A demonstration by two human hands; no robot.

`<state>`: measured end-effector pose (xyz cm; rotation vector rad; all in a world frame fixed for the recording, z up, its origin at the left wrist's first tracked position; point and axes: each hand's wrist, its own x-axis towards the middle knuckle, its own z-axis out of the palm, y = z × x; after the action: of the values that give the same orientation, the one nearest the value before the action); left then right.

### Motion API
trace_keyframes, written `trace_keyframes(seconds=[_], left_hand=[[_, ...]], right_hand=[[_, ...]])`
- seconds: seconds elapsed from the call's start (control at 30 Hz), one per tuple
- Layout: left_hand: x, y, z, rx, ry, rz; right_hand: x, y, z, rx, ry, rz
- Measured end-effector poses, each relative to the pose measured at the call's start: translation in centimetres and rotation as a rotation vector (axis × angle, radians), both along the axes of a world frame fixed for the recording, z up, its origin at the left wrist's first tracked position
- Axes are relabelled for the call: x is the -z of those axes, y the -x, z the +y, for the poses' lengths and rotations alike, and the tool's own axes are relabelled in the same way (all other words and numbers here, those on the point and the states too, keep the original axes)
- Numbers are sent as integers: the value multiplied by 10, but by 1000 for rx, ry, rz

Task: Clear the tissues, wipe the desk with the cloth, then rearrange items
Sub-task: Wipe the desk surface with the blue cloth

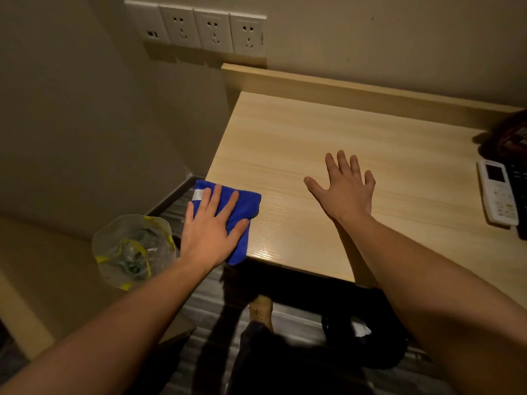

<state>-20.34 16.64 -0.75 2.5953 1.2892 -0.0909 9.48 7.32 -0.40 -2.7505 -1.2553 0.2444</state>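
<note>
A folded blue cloth point(245, 203) with a white tag lies on the front left corner of the light wooden desk point(328, 132). My left hand point(211, 229) presses flat on the cloth, fingers spread over it. My right hand point(346, 186) rests flat on the bare desk top near the middle, fingers apart, holding nothing. No tissues show on the desk.
A bin lined with a clear plastic bag point(132, 249) stands on the floor left of the desk. A white remote control point(497, 192) and dark items point(510, 138) sit at the desk's right edge. Wall sockets point(211, 31) are above the back left. My foot point(261, 310) is below the desk.
</note>
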Motion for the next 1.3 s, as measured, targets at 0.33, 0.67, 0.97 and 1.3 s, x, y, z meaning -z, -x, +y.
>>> trace_keyframes(seconds=[0.33,0.67,0.97,1.3], left_hand=[[-12,3,-35,-311,102,-404],[-78,-160,62,-258,110,-743],[-29,-267,128,123,130,-83],[0,-147,157,62,-30,18]], right_hand=[[2,0,0,5,-23,-8],[6,-1,4,11,0,-31],[4,-3,6,29,-5,8],[-15,-1,52,126,-179,105]])
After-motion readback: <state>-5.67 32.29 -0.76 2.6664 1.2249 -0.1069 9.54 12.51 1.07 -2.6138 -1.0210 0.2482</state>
